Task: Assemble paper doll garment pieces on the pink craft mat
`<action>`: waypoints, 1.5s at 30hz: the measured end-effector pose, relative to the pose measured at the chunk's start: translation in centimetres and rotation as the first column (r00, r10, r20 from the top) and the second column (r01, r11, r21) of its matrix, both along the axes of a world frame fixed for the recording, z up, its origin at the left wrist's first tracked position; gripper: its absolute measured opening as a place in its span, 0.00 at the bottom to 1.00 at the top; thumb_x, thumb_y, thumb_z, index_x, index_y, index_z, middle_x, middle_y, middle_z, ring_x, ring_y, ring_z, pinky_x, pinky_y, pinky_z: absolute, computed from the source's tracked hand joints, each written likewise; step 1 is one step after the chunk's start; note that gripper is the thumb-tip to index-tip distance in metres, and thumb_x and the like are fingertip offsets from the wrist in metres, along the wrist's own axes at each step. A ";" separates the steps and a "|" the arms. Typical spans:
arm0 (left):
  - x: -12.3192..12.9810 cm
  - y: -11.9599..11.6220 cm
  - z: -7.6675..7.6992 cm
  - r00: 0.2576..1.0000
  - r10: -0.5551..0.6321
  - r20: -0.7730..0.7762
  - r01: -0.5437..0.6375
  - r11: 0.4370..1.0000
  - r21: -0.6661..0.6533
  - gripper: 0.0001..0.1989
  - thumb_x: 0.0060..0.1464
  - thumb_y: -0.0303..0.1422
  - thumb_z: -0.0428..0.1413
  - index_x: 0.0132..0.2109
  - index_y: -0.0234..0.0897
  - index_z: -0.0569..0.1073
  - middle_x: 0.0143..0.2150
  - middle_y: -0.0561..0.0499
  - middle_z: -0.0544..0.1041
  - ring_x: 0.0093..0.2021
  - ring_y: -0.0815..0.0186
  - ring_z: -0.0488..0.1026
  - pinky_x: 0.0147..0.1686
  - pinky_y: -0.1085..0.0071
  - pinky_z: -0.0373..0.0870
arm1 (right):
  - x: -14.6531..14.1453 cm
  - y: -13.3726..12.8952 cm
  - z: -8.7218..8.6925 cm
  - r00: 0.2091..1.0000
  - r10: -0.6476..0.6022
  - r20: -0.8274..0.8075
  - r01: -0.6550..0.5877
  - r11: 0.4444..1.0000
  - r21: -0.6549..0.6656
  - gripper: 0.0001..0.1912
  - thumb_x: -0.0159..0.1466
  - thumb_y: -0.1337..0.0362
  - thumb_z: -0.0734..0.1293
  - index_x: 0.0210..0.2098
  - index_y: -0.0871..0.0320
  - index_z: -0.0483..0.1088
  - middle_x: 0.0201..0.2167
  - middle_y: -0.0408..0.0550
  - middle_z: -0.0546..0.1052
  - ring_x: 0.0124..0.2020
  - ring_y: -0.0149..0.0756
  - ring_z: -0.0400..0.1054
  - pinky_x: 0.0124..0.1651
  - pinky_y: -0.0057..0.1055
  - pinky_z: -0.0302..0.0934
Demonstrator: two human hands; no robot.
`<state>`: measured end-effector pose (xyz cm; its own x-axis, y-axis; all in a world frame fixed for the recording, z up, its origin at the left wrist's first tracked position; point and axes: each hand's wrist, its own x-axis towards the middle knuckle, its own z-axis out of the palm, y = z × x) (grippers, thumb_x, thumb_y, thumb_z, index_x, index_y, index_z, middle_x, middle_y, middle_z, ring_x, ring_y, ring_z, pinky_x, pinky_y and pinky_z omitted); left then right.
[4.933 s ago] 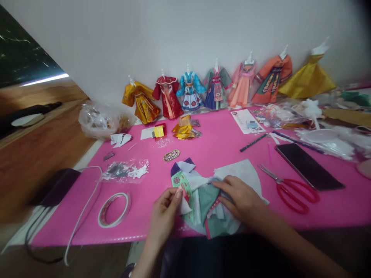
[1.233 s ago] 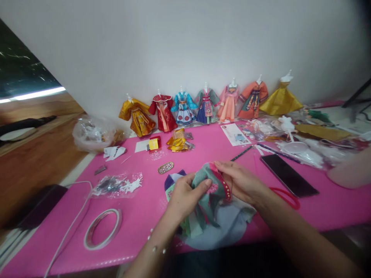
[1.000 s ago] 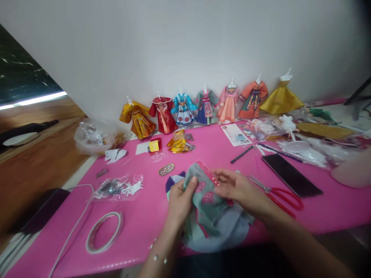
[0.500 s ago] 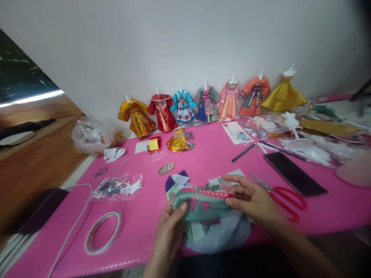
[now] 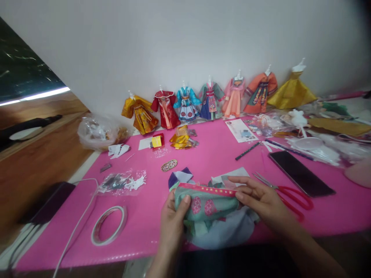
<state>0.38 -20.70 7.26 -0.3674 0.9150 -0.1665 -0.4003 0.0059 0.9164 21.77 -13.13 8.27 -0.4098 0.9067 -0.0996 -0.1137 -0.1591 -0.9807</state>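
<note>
A green cloth piece (image 5: 220, 208) with pink motifs and a red, gold-dotted upper edge is stretched between my hands. My left hand (image 5: 175, 216) grips its left end, thumb on the front. At its right end, my right hand (image 5: 255, 197) pinches the red edge between thumb and fingers. Below and behind it lie pale grey fabric (image 5: 228, 233) and a purple and white scrap (image 5: 181, 177). Red-handled scissors (image 5: 297, 197) rest just right of my right hand, beside a black phone (image 5: 301, 173).
Several small dresses (image 5: 185, 103) stand against the wall along the back of the pink table (image 5: 139, 227). A tape roll (image 5: 109, 226), a white cable (image 5: 77, 226) and plastic bags (image 5: 123, 182) are on the left. More packets (image 5: 315, 148) pile up at right.
The cloth is now spread flatter, showing more of its red edge and pink motifs. The whole view has shifted slightly, with the table's objects appearing further right.
</note>
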 end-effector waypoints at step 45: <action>-8.1 4.0 5.2 0.852 -0.371 -0.369 0.365 0.927 -0.090 0.13 0.46 0.39 0.69 0.34 0.38 0.75 0.25 0.58 0.71 0.23 0.74 0.64 0.22 0.79 0.59 | 3.7 2.5 0.6 0.975 0.084 -0.208 -0.102 0.992 -0.079 0.42 0.57 0.68 0.77 0.65 0.43 0.60 0.44 0.46 0.82 0.37 0.38 0.78 0.42 0.35 0.71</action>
